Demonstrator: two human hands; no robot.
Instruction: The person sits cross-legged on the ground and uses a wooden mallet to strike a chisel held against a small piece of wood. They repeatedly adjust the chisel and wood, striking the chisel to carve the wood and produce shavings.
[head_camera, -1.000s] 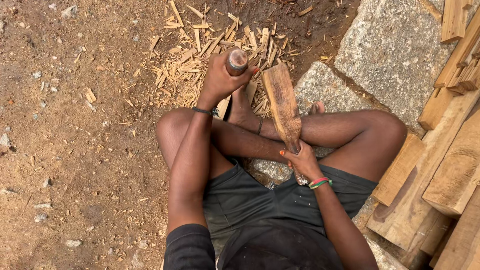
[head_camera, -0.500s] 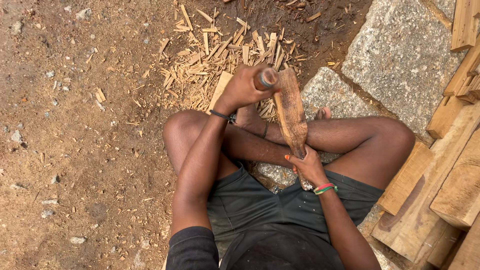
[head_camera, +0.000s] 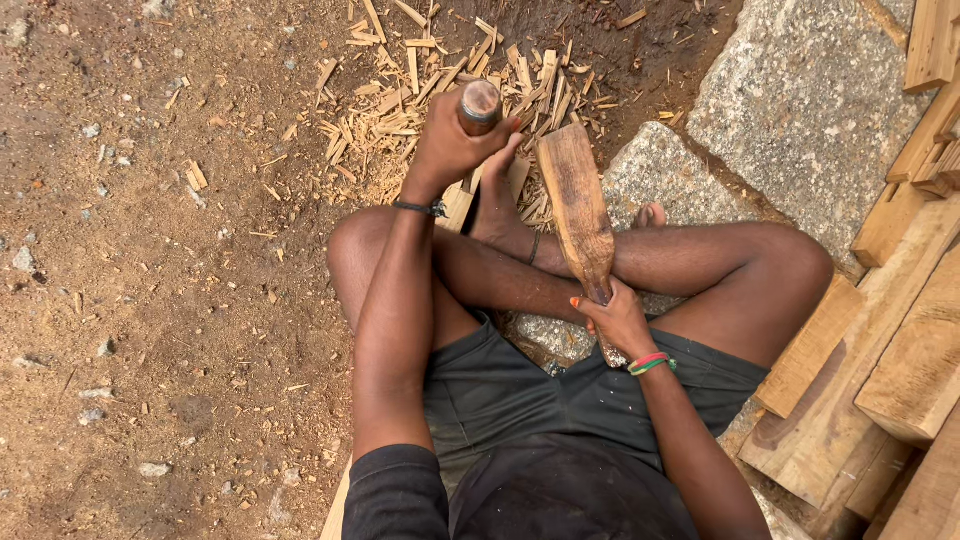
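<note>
Between crossed legs, right hand (head_camera: 618, 322) grips a flat brown wooden paddle blank (head_camera: 580, 212) by its narrow neck. Left hand (head_camera: 455, 145) clenches a round-ended wooden tool handle (head_camera: 480, 106). Blank looks stiff, fairly light, rough-surfaced.

The wooden paddle (head_camera: 578, 210) is brown, flat and rough-cut, broad at its far end and narrowing to a handle gripped in the right hand (head_camera: 618, 322). The round-ended tool handle (head_camera: 480, 106) stands clasped in the left hand (head_camera: 452, 148).
</note>
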